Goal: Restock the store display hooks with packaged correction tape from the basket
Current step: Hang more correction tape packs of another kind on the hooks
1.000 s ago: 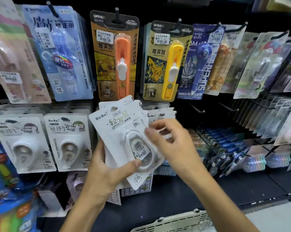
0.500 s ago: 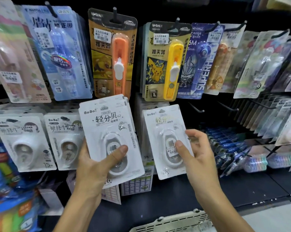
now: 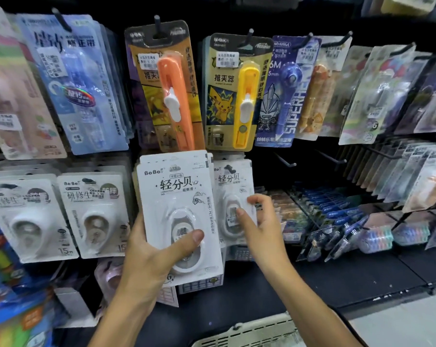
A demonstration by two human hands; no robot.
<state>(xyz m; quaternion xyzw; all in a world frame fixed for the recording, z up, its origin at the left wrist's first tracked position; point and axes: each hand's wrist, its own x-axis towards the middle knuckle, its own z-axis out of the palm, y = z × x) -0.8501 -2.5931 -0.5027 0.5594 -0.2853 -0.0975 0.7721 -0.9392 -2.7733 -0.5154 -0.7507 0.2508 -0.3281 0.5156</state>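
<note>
Orange clip pusher pack [image 3: 173, 96] beside yellow one [image 3: 239, 101]; blue pack [image 3: 79, 83] left.

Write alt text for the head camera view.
The left hand grips a stack of white correction tape packs while the right hand holds one pack at a store display hook, below hanging stationery; a basket rim shows below.

Two bare hooks [image 3: 286, 160] and [image 3: 333, 157] jut out right of the white correction tape pack [image 3: 233, 194] on the display, with open dark space around them. Hanging orange [image 3: 170, 96] and yellow [image 3: 239, 96] clip pusher packs crowd from above. Farther right, angled packet rows [image 3: 397, 171] close in. Below, the black shelf [image 3: 349, 276] is open; the basket rim [image 3: 249, 333] sits near.
</note>
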